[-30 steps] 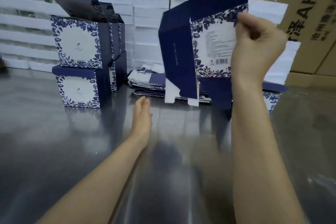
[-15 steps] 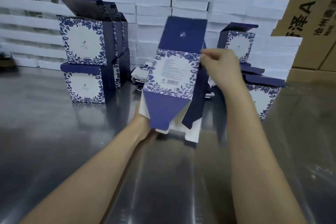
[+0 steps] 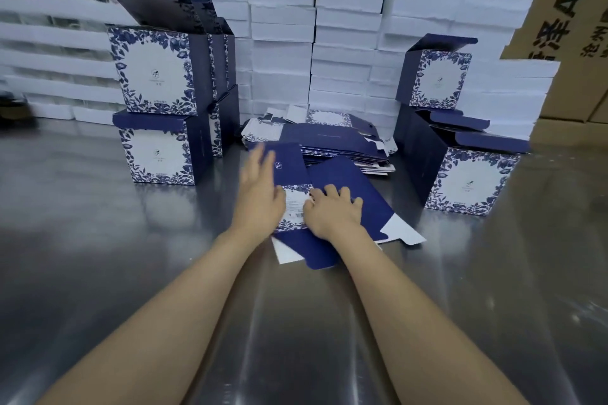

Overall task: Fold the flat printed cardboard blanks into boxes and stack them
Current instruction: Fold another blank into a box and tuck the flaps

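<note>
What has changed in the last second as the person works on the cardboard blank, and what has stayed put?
The blank, held up high by the right grip, came down and now lies flat on the table. The left grip came onto it; both grips now rest on it. The stacked boxes stayed put.

The blank (image 3: 332,187), earlier held upright in the air by the right hand (image 3: 332,212), now lies flat beneath both palms; the left hand (image 3: 260,194) has moved onto it.
</note>
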Demonstrator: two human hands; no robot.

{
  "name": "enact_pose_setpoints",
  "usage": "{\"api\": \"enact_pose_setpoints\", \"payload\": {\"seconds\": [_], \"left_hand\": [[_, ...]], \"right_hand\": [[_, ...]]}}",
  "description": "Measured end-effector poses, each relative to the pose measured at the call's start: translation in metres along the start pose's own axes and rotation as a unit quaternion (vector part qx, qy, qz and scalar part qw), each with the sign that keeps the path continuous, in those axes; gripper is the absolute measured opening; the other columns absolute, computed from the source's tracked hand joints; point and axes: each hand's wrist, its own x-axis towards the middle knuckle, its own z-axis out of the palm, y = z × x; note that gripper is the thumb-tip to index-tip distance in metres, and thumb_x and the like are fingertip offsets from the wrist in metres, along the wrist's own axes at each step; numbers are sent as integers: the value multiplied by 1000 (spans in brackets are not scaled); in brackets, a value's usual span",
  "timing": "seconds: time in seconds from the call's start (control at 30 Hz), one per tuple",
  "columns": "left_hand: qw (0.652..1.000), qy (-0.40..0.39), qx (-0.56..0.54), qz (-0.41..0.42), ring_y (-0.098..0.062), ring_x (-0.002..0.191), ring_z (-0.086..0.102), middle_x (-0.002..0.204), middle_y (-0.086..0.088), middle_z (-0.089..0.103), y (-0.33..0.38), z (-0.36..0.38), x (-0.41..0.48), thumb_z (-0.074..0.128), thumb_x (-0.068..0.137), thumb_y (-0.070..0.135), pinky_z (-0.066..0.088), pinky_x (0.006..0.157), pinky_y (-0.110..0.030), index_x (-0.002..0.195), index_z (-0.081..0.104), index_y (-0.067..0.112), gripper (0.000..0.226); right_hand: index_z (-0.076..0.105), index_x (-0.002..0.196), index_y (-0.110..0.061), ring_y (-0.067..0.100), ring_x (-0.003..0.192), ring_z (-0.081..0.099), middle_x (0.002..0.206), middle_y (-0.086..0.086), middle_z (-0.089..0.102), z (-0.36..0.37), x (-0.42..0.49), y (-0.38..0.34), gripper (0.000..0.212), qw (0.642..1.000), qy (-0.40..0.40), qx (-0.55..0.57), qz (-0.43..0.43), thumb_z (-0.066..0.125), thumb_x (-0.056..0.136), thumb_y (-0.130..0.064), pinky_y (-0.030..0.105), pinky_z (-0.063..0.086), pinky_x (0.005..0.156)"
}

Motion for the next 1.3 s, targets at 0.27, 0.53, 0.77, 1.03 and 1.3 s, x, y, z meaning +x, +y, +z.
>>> {"api": "enact_pose_setpoints", "payload": {"seconds": [0.27,0.53,0.77,1.03,1.3], "left_hand": [[928,-271,255,2,-16,150,2,164,-2,4,2,20,0,15,104,35,-1,121,-39,155,11,14,55],[905,-290,299,-87,-12,150,-7,163,3,-8,1,4,-1,15,98,63,-7,118,-47,156,-1,15,76],[902,-305,294,-89,-12,150,-7,163,4,-6,3,-2,-3,16,96,66,-11,118,-51,156,1,17,79],[900,-298,304,-95,-14,150,-7,163,2,-6,8,1,-6,15,98,62,-11,116,-54,156,1,16,75],[917,-259,304,-2,-22,150,4,163,-4,8,30,20,-19,18,106,31,-9,117,-55,154,17,15,51]], "right_hand": [[43,136,-19,30,130,27,141,9,33,3,-3,1,44,998,60,12,17,27,99,-38,47,20,108],[7,156,-23,24,150,-8,162,11,-7,1,-1,29,75,998,-45,24,40,15,95,-67,40,-4,119],[5,155,-14,26,150,0,163,8,2,-4,-4,49,86,994,-42,-17,97,14,92,-72,43,3,120],[16,154,-10,28,148,14,160,11,18,-13,-9,53,86,993,-30,-94,61,14,93,-70,46,7,119],[15,152,-1,34,147,9,159,22,14,-1,-34,25,73,995,-19,-55,80,16,101,-52,44,8,119]]}}
